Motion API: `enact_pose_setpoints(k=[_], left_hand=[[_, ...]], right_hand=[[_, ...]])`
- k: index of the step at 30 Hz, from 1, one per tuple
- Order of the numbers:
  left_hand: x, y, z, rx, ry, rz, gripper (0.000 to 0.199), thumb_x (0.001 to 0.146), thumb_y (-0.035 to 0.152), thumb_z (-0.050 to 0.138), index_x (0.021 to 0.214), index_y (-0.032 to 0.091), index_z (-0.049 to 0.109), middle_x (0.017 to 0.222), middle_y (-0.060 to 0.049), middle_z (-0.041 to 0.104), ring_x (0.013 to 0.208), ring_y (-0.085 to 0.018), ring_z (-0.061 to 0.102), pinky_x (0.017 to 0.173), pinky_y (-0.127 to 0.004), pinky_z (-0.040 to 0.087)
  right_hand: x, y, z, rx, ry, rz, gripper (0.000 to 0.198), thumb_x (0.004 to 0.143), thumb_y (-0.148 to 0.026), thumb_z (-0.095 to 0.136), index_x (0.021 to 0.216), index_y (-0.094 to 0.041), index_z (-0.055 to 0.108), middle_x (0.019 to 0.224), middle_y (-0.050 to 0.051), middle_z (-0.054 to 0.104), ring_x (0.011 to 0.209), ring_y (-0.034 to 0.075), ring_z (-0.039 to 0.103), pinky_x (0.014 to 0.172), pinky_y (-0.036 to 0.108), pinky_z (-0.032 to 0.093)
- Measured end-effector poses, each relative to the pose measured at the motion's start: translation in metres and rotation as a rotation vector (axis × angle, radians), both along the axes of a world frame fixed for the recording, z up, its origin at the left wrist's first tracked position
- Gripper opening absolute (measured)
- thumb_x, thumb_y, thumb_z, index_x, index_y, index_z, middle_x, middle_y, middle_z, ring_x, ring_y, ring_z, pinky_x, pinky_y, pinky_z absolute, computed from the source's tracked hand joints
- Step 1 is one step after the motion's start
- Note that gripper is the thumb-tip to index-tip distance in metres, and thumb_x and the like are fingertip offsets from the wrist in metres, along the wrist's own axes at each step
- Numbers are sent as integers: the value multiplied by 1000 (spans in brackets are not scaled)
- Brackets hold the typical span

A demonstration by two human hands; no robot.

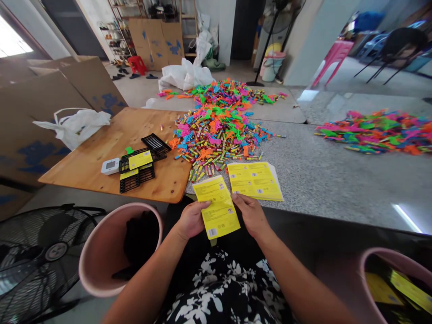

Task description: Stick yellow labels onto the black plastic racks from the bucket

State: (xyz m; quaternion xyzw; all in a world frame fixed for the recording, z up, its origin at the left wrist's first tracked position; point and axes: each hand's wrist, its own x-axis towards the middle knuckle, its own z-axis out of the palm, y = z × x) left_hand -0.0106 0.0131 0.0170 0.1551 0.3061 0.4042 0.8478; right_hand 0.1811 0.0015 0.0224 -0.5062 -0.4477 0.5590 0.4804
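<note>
Both hands hold a yellow printed sheet [218,216] over my lap, just off the table edge. My left hand [194,219] grips its left side, thumb lying on top. With thumb and fingertips, my right hand [250,214] pinches the sheet's right edge. A stack of yellow printed sheets [254,181] lies on the grey stone table just beyond my right hand. Past the sheets rises a heap of small bright plastic pieces and striped tubes [216,130] in pink, green, orange and blue.
On the wooden board [162,180] at left lie black plastic grids [137,175] with yellow cards and a small white device [110,166]. Pink bins stand at left [88,256] and right [366,274]. A floor fan [56,252] is at far left; another colourful heap [381,130] lies right.
</note>
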Motion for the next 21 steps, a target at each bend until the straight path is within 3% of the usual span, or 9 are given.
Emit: enact_pose_setpoints(k=[4,8,11,13,17,21], left_hand=[[-5,2,-1,-8,14,25,34,84,17,66,117,8,72,120,-16,76,125,-36,66,119,-53,40],[-10,7,-2,-39,47,34,37,86,17,63,121,9,70,117,-16,77,124,-35,67,118,-53,41],[-7,9,-2,-41,64,14,40,84,16,63,122,6,69,119,-17,76,123,-35,67,117,-53,42],[-4,9,-2,-31,73,8,42,82,15,65,123,4,69,119,-19,76,124,-37,67,117,-53,43],[-4,10,-3,1,71,-31,44,80,17,68,123,5,70,118,-19,76,124,-39,66,116,-55,43],[-10,16,-9,5,116,-40,40,79,20,71,116,6,72,115,-18,77,121,-38,68,114,-55,46]], right_hand=[[11,4,-4,8,-23,-48,43,87,-63,69,82,-21,75,80,3,73,79,24,68,80,39,58],[19,7,0,73,-86,-135,45,88,-64,66,95,-20,76,91,6,74,78,22,67,72,35,57],[17,7,6,176,-211,-68,43,86,-58,72,109,-21,74,106,7,73,87,21,67,76,33,55],[14,8,7,197,-255,-44,39,85,-55,74,106,-22,76,107,6,73,89,20,66,76,32,54],[13,12,1,79,-131,-22,35,84,-55,74,89,-20,77,85,3,72,75,18,64,69,30,52],[28,20,-4,-105,111,-130,41,69,-55,87,82,-18,75,64,-1,64,57,13,55,55,26,49]])
